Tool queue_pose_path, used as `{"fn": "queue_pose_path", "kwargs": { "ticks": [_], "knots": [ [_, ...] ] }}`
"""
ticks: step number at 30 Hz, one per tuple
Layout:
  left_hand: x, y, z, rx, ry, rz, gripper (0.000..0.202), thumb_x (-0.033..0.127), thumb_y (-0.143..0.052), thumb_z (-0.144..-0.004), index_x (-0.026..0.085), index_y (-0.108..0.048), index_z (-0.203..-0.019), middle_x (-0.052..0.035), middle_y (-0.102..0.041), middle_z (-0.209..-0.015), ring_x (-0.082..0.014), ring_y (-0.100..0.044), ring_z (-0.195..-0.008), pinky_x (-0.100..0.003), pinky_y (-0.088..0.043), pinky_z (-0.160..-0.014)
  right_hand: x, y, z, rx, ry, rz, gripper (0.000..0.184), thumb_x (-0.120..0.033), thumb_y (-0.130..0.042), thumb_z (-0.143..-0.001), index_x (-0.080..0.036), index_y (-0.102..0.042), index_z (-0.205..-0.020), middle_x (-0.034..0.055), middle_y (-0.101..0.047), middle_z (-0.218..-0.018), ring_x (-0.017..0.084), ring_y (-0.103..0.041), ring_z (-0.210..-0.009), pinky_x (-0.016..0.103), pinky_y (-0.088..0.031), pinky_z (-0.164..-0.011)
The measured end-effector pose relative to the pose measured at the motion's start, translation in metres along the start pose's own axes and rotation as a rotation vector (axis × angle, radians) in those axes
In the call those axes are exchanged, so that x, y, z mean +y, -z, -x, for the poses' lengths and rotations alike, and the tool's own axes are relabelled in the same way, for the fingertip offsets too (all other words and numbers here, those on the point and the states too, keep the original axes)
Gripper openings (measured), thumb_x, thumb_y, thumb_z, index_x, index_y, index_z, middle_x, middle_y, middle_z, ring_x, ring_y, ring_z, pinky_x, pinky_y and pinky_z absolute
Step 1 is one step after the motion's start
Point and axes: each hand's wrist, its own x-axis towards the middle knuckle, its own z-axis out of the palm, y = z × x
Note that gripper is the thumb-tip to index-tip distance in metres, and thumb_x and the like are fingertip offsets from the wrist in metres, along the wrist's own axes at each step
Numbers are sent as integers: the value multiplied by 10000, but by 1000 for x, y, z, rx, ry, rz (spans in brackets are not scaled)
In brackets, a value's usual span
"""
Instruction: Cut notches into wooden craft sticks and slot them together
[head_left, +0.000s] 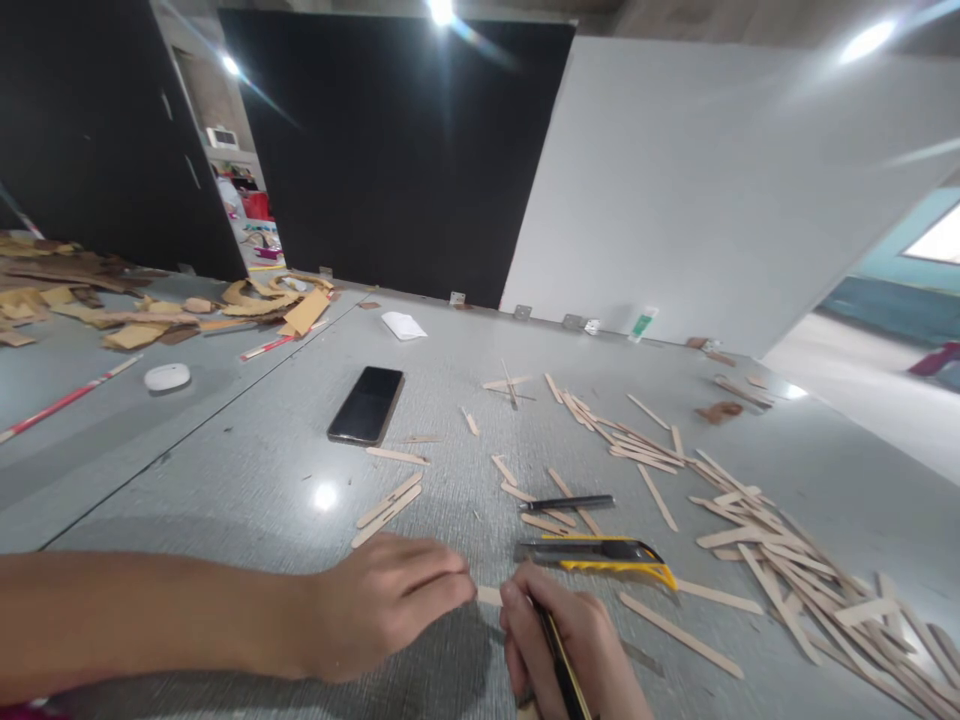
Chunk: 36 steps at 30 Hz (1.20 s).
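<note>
So my right hand (596,650) had a black-and-yellow pencil (561,665) gripped in its fingers, and my left hand (390,600) was touching the 9 o'clock end of a short wooden stick (490,596) between both hands; pinching or just pressing, couldn't tell. From that stick, the yellow box cutter (619,557) sat at 2 o'clock, the big stick pile (795,555) at 3, phone (367,405) at 11. Container-wise: little white case (166,377) at 10, lid down, and a green-and-white tube (643,325) at 1, contents of both hidden.
</note>
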Motion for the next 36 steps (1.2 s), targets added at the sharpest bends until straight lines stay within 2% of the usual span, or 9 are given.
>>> {"fn": "queue_pose_path", "kwargs": {
  "ticks": [3,10,17,22,25,30,36],
  "knots": [
    [1,1,-2,-47,-61,-68,309,54,-314,-1088,72,-622,-1101,-95,-691,-899,-181,-649,-741,-280,-570,-645,1,-1,0,-14,5,-15,432,-423,-350,-1112,-280,-440,-714,-42,-566,-498,137,-539,-429,251,-425,-511],
    [1,-1,-6,-132,-182,-252,199,22,-456,-985,55,-646,-1032,-129,-673,-943,-206,-628,-684,-331,-562,-586,1,-1,0,-42,25,-1,445,-411,-341,-1114,-277,-431,-700,-46,-540,-476,129,-524,-410,240,-415,-494],
    [1,-2,-9,-192,-181,-282,189,20,-454,-975,50,-633,-1029,-121,-649,-940,-216,-649,-738,-315,-576,-595,-2,3,1,-53,71,15,476,-428,-323,-1132,-266,-457,-705,-33,-558,-489,131,-542,-440,235,-421,-514],
    [0,-4,-7,-212,-148,-267,192,-4,-453,-959,61,-610,-1048,-117,-637,-965,-214,-652,-804,-297,-598,-643,-1,1,2,-67,-17,-65,506,-546,-336,-1122,-266,-443,-714,-45,-531,-499,119,-528,-399,224,-410,-461],
    [-1,-5,-6,-207,-148,-251,213,-22,-436,-943,62,-602,-1047,-118,-627,-950,-233,-648,-842,-303,-591,-637,3,-1,2,-62,-18,-75,536,-597,-299,-1119,-262,-456,-732,-38,-543,-496,124,-537,-399,223,-424,-457],
    [-1,-4,-6,-157,-114,-186,258,-48,-372,-936,86,-567,-1040,-94,-615,-905,-216,-614,-785,-277,-537,-572,2,-1,1,-48,8,-57,550,-604,-286,-1122,-263,-463,-728,-39,-544,-477,130,-529,-405,234,-439,-490],
    [-5,-7,-2,-74,-17,-58,228,14,-322,-1040,130,-516,-1070,-79,-632,-962,-157,-587,-722,-256,-512,-597,-2,0,1,3,-73,-140,561,-679,-307,-1094,-263,-480,-761,-46,-536,-494,132,-489,-432,237,-417,-491]
  ]
}}
